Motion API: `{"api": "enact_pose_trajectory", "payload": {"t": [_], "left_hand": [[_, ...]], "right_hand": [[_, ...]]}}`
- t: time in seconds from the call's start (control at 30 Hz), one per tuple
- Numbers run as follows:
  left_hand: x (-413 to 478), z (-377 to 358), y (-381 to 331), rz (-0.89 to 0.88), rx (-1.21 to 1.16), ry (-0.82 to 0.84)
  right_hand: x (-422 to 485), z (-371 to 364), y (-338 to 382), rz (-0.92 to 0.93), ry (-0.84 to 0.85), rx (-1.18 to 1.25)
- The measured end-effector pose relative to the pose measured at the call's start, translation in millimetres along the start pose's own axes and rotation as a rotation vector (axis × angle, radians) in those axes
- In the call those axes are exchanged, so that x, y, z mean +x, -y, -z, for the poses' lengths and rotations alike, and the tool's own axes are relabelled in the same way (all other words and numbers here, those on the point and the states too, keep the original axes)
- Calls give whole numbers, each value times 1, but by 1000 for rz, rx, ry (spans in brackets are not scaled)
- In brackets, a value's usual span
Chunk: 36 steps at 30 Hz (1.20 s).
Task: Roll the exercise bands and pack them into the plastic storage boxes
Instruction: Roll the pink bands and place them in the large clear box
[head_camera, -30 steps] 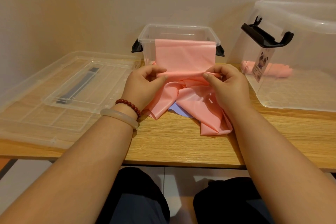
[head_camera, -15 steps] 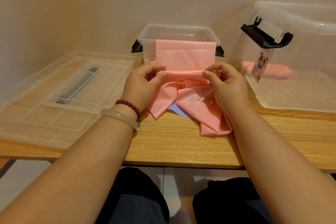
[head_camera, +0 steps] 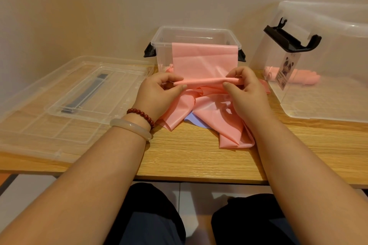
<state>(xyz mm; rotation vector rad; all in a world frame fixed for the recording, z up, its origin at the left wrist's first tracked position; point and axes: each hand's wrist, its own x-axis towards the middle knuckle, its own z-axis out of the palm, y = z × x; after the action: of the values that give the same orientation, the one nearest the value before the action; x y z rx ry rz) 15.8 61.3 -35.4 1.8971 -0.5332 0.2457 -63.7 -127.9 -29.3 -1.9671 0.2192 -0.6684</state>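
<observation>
- Pink exercise band (head_camera: 205, 59), barely rolled: your left hand (head_camera: 157, 95) and right hand (head_camera: 247, 93) pinch its thin roll.
- Beyond your fingers, most of it hangs unrolled over the small storage box (head_camera: 159, 44); packing remains.

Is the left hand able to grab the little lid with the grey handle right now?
Probably, but not this instant: the left hand is pinching the pink band along with the right hand. The small lid lies flat just beside it, nothing between them.

Bare tabletop (head_camera: 199, 157) before pink band (head_camera: 203, 55)
</observation>
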Motion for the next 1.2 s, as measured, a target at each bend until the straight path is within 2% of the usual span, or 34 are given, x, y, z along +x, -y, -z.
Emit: {"api": "enact_pose_trajectory", "payload": {"t": [0.33, 0.57, 0.87, 1.2], "left_hand": [[0, 1, 2, -32, -37, -31], [-1, 1, -1, -23, -58, 6], [0, 0, -1, -41, -15, -14], [0, 1, 1, -42, -15, -9]], "right_hand": [[3, 0, -1, 73, -66, -114], [1, 0, -1, 54, -81, -65], [0, 0, -1, 38, 6, -80], [5, 0, -5, 89, -58, -134]]}}
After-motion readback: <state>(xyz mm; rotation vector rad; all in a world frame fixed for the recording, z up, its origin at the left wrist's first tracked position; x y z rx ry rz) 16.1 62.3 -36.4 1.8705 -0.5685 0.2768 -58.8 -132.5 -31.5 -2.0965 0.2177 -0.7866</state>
